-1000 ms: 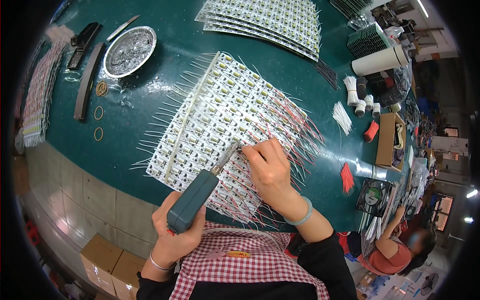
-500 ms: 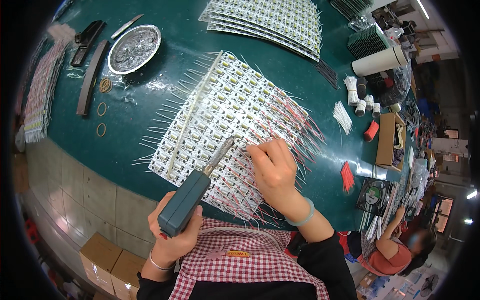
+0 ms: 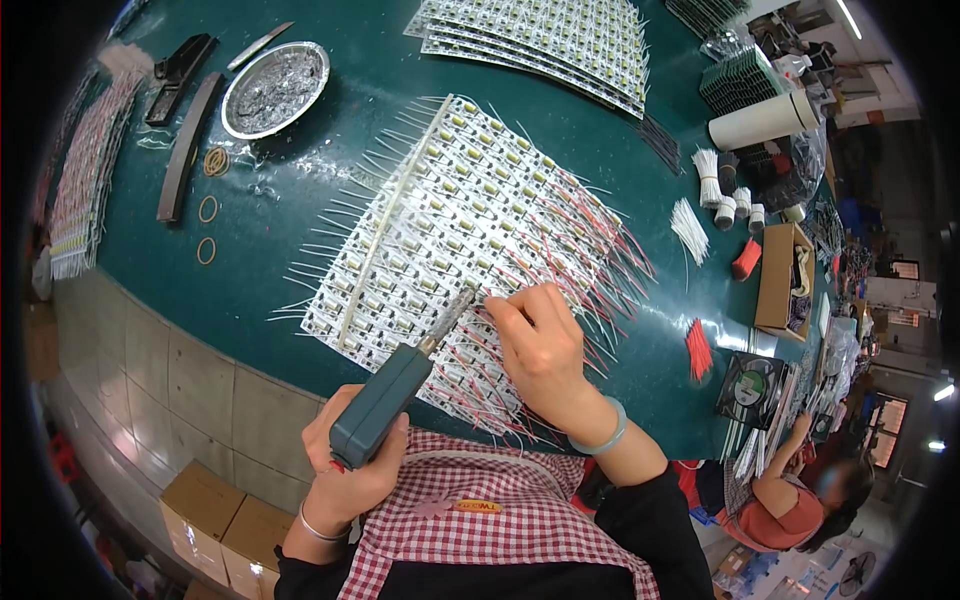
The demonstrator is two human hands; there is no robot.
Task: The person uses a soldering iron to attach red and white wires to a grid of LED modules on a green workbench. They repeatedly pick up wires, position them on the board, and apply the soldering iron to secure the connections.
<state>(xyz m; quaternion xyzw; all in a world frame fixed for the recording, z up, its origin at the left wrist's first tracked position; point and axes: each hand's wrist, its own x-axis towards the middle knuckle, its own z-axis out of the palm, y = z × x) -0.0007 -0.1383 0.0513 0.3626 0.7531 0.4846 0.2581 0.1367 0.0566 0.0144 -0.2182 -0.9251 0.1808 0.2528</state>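
Note:
A panel of small white circuit boards [image 3: 400, 240] lies on the green table in front of me. Thin white wires fringe its left side, and red and white wires [image 3: 622, 245] stick out on the right. My left hand [image 3: 355, 492] is wrapped round the dark green handle of a soldering iron [image 3: 384, 402]. Its metal tip is down at the panel's middle rows. Right beside that tip, my right hand [image 3: 543, 345] has thumb and forefinger pinched at the start of a thin red wire. The fingertips partly hide the wire's end.
A metal bowl of solder scraps [image 3: 275, 90] stands at the far left, near rubber bands [image 3: 207, 209] and a dark bar [image 3: 188, 150]. More panels [image 3: 540, 50] are stacked at the back. Wire bundles [image 3: 689, 229], a cardboard box [image 3: 783, 280] and a small fan [image 3: 750, 385] sit right. A co-worker [image 3: 785, 505] sits beyond.
The iron's tip has shifted slightly toward me over the panel. My right fingertips have moved a little left and nearer, closer to the tip. The whole view has shifted slightly.

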